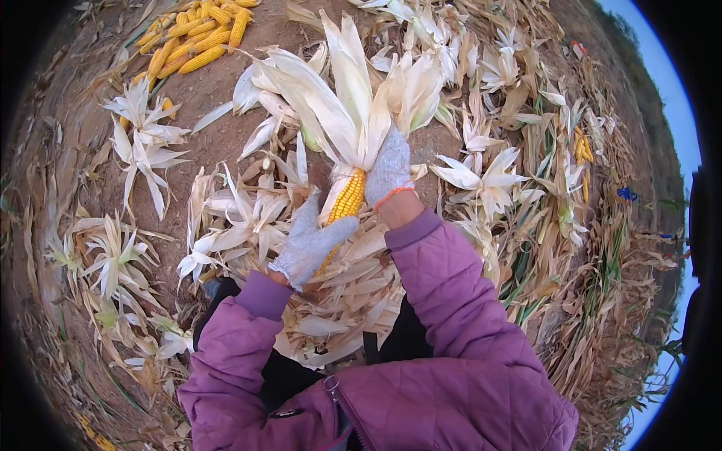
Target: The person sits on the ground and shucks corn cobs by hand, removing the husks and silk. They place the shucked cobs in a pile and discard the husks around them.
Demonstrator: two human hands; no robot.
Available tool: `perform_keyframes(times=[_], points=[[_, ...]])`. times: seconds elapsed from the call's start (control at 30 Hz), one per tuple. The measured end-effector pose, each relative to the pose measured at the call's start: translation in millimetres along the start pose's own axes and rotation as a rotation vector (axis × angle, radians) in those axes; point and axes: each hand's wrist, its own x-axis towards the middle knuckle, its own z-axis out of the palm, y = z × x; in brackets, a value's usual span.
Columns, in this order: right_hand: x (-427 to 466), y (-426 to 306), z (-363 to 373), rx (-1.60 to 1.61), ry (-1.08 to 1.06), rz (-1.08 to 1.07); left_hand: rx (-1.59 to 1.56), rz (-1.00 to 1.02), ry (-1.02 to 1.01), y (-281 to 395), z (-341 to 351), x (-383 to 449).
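Observation:
An ear of corn [348, 198] with yellow kernels lies between my two gloved hands, tilted, its tip towards my body. Its pale husk leaves [352, 107] are peeled back and fan out away from me. My left hand [311, 241], in a whitish knit glove, grips the lower part of the ear with the thumb across the kernels. Around the base of the husk, on the right side, my right hand [389, 166] is closed; its fingers are partly hidden behind the leaves. An orange band circles the right glove's cuff.
Husked corn ears [203, 35] are heaped on bare soil at the upper left. Empty husks [489, 183] are strewn on both sides, and loose husk leaves [361, 282] cover the ground between my legs. Dry stalks [598, 265] lie at the right, with a few ears [582, 147] among them.

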Motion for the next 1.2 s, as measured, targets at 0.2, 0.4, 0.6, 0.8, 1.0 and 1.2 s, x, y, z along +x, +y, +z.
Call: perform_keyframes(times=[0.2, 0.4, 0.6, 0.8, 1.0, 1.2], points=[[17, 26, -6, -0.201, -0.021, -0.270, -0.282, -0.172, 0.025, 1, 13, -4], [6, 16, -6, 0.021, -0.067, -0.088, 0.016, 0.022, 0.115, -9, 0, -5], [-2, -13, -21, -0.705, -0.278, -0.324, 0.678, 0.258, 0.218, 12, -26, -4], [6, -22, -43, -0.055, -0.494, 0.212, 0.763, 0.444, 0.162, -8, -42, 15], [26, -107, -83, -0.104, -0.585, -0.070, 0.973, 0.374, 0.349, 14, -49, 7], [-30, -264, -160, -0.781, 0.384, -0.545, -0.095, 0.295, 0.235, 1, -58, -7]])
